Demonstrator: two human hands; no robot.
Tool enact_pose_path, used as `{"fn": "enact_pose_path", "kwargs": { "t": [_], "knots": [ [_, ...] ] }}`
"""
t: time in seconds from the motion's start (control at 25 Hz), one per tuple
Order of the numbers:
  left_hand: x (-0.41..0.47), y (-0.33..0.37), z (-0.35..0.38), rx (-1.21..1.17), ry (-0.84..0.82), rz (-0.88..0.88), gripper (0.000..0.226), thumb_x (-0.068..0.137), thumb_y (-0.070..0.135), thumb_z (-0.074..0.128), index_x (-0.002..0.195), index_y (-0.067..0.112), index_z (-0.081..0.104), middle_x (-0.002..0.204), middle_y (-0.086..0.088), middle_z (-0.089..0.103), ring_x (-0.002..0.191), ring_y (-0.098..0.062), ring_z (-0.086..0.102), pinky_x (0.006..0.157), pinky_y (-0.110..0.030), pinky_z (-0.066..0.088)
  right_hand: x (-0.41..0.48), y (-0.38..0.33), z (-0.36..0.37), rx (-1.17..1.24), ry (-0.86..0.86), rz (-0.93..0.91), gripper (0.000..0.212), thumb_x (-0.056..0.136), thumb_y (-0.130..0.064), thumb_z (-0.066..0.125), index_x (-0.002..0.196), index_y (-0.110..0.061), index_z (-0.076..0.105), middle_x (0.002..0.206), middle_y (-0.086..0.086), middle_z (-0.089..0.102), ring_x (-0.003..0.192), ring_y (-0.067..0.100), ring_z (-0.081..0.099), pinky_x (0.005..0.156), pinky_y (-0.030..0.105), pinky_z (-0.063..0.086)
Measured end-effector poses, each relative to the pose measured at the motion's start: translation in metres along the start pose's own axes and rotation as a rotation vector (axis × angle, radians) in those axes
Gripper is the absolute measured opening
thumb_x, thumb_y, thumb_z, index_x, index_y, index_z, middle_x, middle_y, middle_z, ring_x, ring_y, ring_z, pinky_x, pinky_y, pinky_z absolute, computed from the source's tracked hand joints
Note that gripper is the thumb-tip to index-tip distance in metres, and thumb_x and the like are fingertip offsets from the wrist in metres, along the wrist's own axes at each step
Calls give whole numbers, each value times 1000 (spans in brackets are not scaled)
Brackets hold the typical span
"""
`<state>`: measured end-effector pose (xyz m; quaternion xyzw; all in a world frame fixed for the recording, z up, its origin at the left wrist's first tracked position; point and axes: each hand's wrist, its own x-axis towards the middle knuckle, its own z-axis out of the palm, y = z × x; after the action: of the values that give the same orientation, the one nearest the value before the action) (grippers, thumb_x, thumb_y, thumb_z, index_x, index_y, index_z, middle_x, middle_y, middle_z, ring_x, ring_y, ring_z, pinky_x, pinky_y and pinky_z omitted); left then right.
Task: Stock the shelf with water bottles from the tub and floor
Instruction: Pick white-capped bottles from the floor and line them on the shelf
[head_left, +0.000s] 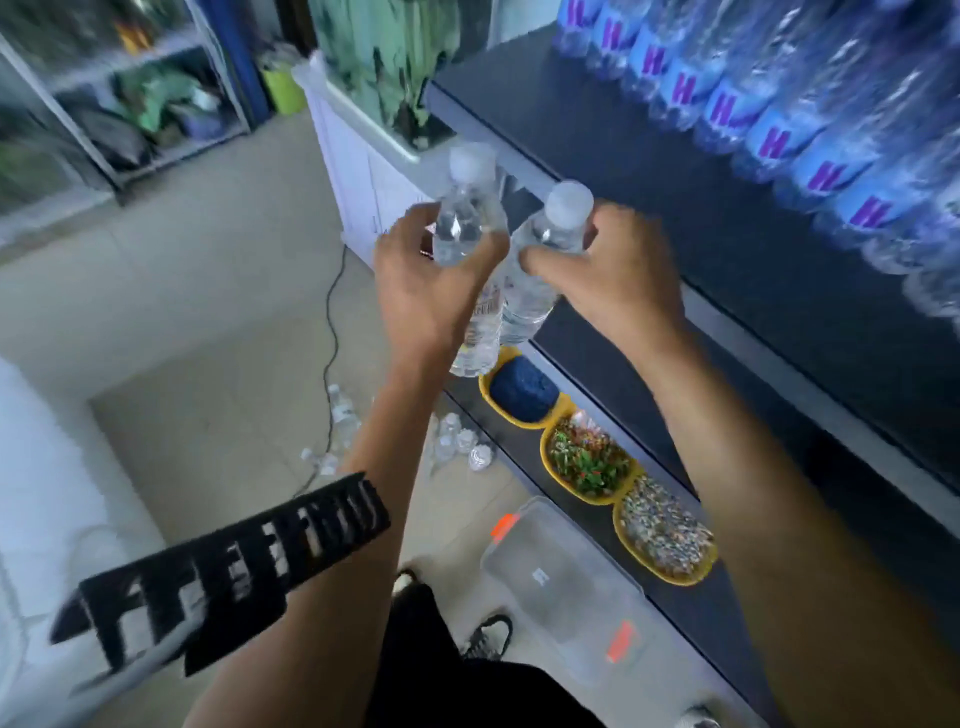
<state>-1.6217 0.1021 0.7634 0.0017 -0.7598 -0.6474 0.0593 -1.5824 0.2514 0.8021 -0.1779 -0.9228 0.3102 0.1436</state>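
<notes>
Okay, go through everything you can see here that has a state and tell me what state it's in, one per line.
left hand: grips the left bottle
right hand: grips the right bottle near its cap
left bottle: capped, held in the air
right bottle: capped, held tilted
shelf bottles: standing in a row
tub: on the floor, looks empty
floor bottles: scattered on the tiles
</notes>
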Motion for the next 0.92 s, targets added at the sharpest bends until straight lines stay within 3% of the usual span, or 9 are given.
{"fn": "enact_pose_path", "kwargs": {
  "t": [0.12,0.24,0.32,0.4,0.48,0.64,0.8,0.92],
  "knots": [
    [11,67,27,-104,-49,143,19,69,40,78,77,30,65,71,9,66,66,-9,57,67,-40,52,25,-8,-68,13,90,-4,43,62,-57,72,74,-17,64,63,-3,63,63,16,62,56,32,43],
    [29,106,58,-130,-132,200,27,71,46,79,87,25,72,78,4,70,70,-13,61,71,-45,54,53,-4,-110,36,155,39,41,60,-56,72,76,-19,68,64,-5,65,63,14,65,56,32,47],
    [50,118,82,-123,-212,219,35,71,49,80,93,22,72,83,2,73,75,-20,67,76,-48,57,76,7,-127,62,181,104,39,59,-56,74,78,-21,70,70,-4,69,71,19,71,62,41,60],
    [77,122,106,-111,-277,213,39,71,49,81,98,22,72,89,1,74,81,-20,70,80,-48,58,98,22,-133,85,206,164,42,60,-54,77,85,-19,73,83,1,75,80,23,74,68,51,62],
    [106,120,126,-72,-322,192,50,71,49,80,110,18,72,97,0,75,89,-19,72,84,-46,58,118,38,-130,107,204,216,38,64,-48,80,88,-20,74,90,3,76,84,23,75,69,53,63],
    [162,104,160,42,-453,182,54,69,46,77,116,19,71,101,3,75,92,-21,72,85,-41,59,157,60,-116,210,199,323,18,70,-35,81,81,-26,70,90,-2,74,85,20,75,68,51,65],
    [212,80,181,63,-556,196,43,77,31,81,117,17,72,101,2,76,92,-17,73,87,-45,59,191,62,-108,253,170,301,28,64,-40,74,88,-26,72,88,-3,74,76,8,73,62,41,65],
    [243,69,187,0,-564,166,44,79,27,82,121,18,70,100,3,76,91,-15,73,90,-42,59,212,61,-97,239,115,254,42,73,-33,69,113,-20,71,112,3,75,104,22,72,82,51,63]
  ]
}}
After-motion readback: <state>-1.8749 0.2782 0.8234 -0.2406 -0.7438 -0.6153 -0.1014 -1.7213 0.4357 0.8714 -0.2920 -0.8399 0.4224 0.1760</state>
